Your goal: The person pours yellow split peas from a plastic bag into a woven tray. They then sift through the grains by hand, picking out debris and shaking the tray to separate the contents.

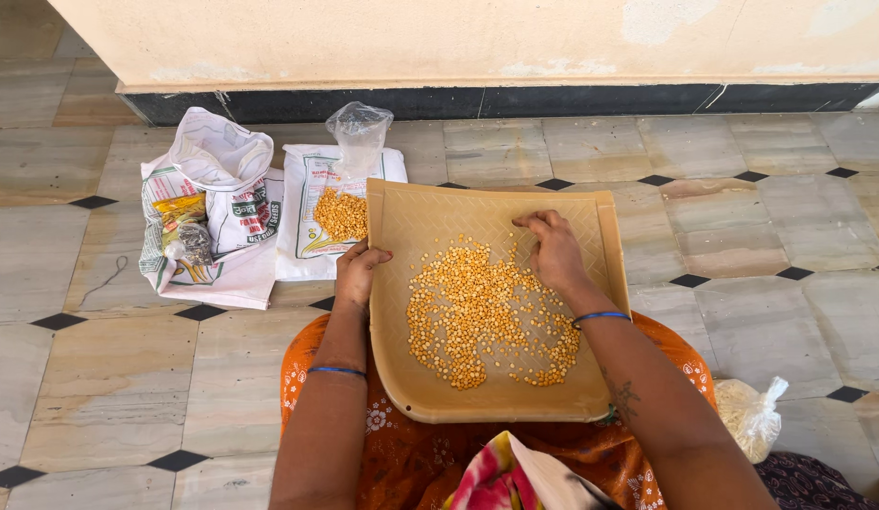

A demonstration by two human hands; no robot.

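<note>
Lentils [486,316] on tray [401,227], under right hand [553,250]

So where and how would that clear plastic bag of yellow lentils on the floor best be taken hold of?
Take the clear bag at its loose, crumpled top, coming from above. The lentils sit low in it and the empty neck stands upright, gathered and free of the tray, probably giving a hand a sure grip. The left hand is nearest it.

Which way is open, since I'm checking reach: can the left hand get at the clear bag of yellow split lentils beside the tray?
Probably yes. The left hand grips the tray's left edge, and the clear bag lies on the floor just beyond it, with nothing between them. The hand would have to let go first.
</note>
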